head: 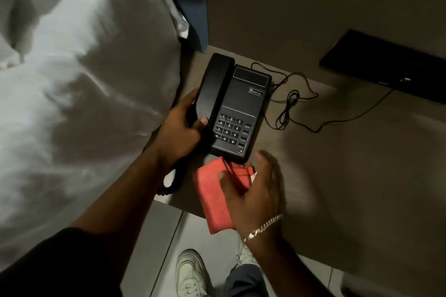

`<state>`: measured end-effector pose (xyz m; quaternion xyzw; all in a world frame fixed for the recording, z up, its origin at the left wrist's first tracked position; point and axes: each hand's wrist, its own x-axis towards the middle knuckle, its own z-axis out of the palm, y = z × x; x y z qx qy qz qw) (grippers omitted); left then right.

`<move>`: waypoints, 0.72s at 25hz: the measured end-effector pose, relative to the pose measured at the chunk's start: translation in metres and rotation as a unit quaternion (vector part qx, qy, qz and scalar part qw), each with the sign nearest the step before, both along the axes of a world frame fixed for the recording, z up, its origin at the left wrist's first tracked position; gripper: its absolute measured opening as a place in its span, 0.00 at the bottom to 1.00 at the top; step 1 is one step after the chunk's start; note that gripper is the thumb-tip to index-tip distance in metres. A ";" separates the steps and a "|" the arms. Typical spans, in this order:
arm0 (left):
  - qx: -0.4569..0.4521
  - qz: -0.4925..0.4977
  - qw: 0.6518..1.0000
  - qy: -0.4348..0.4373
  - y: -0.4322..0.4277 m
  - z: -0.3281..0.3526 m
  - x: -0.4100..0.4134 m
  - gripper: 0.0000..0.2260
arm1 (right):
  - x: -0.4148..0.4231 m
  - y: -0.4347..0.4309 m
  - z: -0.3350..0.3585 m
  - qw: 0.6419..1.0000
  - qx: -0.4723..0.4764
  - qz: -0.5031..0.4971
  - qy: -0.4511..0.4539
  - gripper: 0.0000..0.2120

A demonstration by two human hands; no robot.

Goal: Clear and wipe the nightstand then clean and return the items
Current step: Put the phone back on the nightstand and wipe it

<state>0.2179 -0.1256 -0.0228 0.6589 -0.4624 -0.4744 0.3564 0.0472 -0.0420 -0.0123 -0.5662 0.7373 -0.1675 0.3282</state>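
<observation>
Gripping the telephone (237, 108) handset, left hand (179, 127) fingers curl; right hand (253, 190) fingers pinch red cloth (212, 197).

The scene is dim and warm-toned, with muted colours and soft grain throughout. The brightest area is the white bedding (79, 74) on the left, which catches light from above and to the left and washes out on its upper folds. The surface (337, 151) on the right lies in brownish gloom, crossed by broad, soft shadows near the hands. The right hand (253, 190) is smeared by motion blur, its fingertips ghosted, and the red cloth (212, 200) beside it is soft-edged. The left hand (181, 127) and the black telephone (236, 108) are sharper; the keypad digits read clearly. The telephone shows faint sheen only. Wide-angle distortion bends the edges.
</observation>
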 end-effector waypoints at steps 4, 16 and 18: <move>-0.027 -0.024 0.998 -0.053 0.019 0.006 0.002 0.27 | -0.013 0.024 -0.005 0.995 0.043 0.086 0.014 0.28; -0.036 -0.049 0.960 -0.272 0.052 -0.037 0.004 0.50 | 0.023 -0.134 0.040 0.970 -0.208 0.070 -0.108 0.16; -0.048 -0.035 0.951 -0.304 0.055 -0.044 0.000 0.50 | 0.044 -0.156 0.020 0.950 -0.274 0.146 -0.015 0.25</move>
